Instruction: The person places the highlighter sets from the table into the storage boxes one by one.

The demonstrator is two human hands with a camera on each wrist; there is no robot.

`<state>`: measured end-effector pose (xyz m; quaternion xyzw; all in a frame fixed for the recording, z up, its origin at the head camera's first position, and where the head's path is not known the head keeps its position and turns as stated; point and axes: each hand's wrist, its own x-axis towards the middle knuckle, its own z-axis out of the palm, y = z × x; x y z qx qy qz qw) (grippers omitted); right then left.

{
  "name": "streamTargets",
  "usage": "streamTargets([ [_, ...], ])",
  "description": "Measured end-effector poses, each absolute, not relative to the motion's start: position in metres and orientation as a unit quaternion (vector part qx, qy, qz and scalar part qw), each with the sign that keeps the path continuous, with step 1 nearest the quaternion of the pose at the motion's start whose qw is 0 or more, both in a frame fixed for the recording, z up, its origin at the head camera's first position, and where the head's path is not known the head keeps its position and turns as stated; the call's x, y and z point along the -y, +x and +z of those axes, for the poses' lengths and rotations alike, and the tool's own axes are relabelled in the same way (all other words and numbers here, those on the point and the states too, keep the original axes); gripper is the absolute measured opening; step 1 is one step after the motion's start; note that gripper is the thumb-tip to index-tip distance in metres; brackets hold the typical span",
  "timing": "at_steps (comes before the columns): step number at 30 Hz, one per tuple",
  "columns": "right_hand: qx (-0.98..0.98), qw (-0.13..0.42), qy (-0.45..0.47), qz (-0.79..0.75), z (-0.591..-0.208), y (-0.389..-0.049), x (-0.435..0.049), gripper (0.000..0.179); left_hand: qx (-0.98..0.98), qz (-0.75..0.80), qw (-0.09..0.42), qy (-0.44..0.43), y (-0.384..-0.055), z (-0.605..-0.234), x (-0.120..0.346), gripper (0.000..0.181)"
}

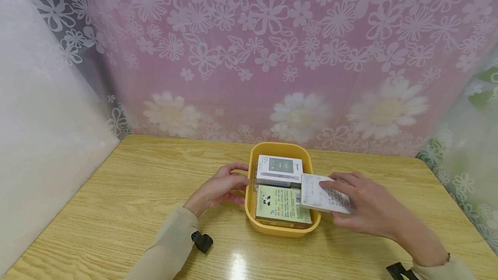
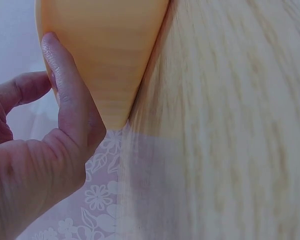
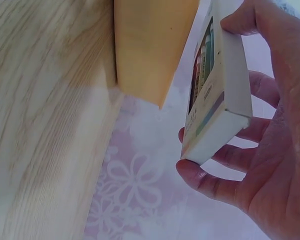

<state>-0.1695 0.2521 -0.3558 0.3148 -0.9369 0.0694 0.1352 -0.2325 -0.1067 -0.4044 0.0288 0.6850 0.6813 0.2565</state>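
A yellow plastic bin (image 1: pixel 281 230) stands on the table. My left hand (image 1: pixel 221 186) is at its left side, loosely bent fingers touching the outer wall (image 2: pixel 105 45) near the rim. Between thumb and fingers my right hand (image 1: pixel 367 204) grips a white crayon box (image 1: pixel 320 191), tilted over the bin's right rim. In the right wrist view, coloured sticks show through a window in the crayon box (image 3: pixel 215 95). Inside the bin lie a white box with a grey panel (image 1: pixel 280 167) at the back and a pale green box with a panda (image 1: pixel 282 204) at the front.
The wood-grain table (image 1: pixel 136 193) extends to both sides of the bin. A pink floral curtain (image 1: pixel 241 55) hangs along its back edge, with pale sheeting (image 1: pixel 46 120) at the left and a floral sheet (image 1: pixel 467 150) at the right.
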Motion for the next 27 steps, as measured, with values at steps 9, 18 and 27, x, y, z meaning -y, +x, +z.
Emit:
streamTargets([
  [9,0.928,0.137,0.34,0.068,-0.355,-0.17,-0.239,0.061,-0.686,0.681,0.256,0.028,-0.231,-0.403,0.107,0.051],
  [18,0.926,0.129,0.351,0.061,-0.351,-0.172,-0.221,0.055,-0.687,0.68,0.255,0.024,-0.231,-0.404,0.107,0.051],
  [27,0.919,0.119,0.371,0.051,-0.35,-0.174,-0.205,0.049,-0.691,0.676,0.254,0.023,-0.231,-0.402,0.107,0.051],
])
